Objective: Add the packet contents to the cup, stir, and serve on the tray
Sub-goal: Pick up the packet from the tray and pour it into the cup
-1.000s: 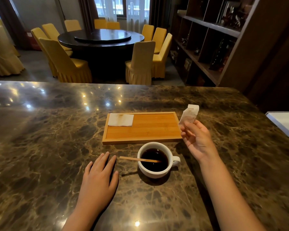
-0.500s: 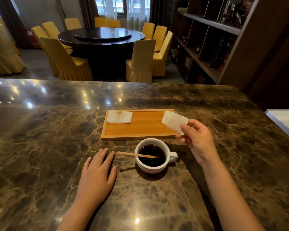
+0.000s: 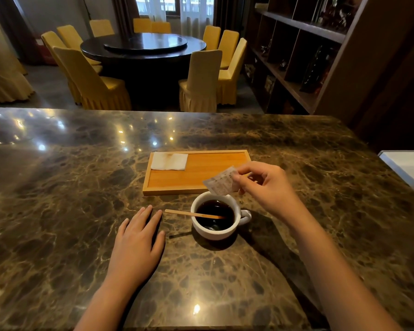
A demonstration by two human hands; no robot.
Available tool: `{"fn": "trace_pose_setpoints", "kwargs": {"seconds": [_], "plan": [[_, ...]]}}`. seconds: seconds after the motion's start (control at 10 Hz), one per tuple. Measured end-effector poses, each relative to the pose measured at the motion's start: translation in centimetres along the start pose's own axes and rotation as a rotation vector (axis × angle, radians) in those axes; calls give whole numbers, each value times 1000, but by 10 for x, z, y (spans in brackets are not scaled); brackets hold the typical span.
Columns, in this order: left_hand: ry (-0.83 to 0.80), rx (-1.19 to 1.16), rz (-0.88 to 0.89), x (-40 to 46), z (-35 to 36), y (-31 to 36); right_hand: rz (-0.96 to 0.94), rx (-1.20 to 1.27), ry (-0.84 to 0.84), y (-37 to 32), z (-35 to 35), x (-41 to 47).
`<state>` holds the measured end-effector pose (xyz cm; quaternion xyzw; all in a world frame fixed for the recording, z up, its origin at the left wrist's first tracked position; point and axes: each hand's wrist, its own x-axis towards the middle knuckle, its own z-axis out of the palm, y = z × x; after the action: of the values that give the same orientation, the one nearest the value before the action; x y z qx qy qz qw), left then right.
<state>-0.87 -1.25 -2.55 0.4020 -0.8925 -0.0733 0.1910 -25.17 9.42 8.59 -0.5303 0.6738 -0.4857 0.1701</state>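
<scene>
A white cup [image 3: 215, 231] of dark coffee stands on the marble counter, handle to the right. A wooden stir stick [image 3: 177, 212] rests across its rim, one end in the coffee. My right hand [image 3: 265, 185] pinches a small white packet [image 3: 220, 185], tilted, just above the cup's far rim. Behind the cup lies a wooden tray [image 3: 201, 173] with a folded white napkin [image 3: 169, 161] in its left corner. My left hand [image 3: 136, 244] lies flat on the counter left of the cup, fingers apart, close to the stick's free end.
The brown marble counter [image 3: 58, 211] stretches wide to the left and right. A white surface [image 3: 409, 168] meets it at the right edge. Beyond the counter stand a round dark table with yellow chairs [image 3: 201, 80] and a dark wooden shelf unit [image 3: 308, 56].
My right hand has carried the packet leftward and down from beside the tray to just over the cup, tipping it. My left hand has stayed flat on the counter.
</scene>
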Motion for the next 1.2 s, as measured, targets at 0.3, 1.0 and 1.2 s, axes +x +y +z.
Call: {"fn": "trace_pose_setpoints", "kwargs": {"seconds": [0.3,1.0,1.2], "plan": [[-2,-6,-4,0,3,-3,-100,-83,-3,11,5,1],[7,-15,-2,0,1,-1,-14,-138,-61,16,8,-2],[5,-22,-4,0,1,-1,-16,-160,-76,12,8,1]]}}
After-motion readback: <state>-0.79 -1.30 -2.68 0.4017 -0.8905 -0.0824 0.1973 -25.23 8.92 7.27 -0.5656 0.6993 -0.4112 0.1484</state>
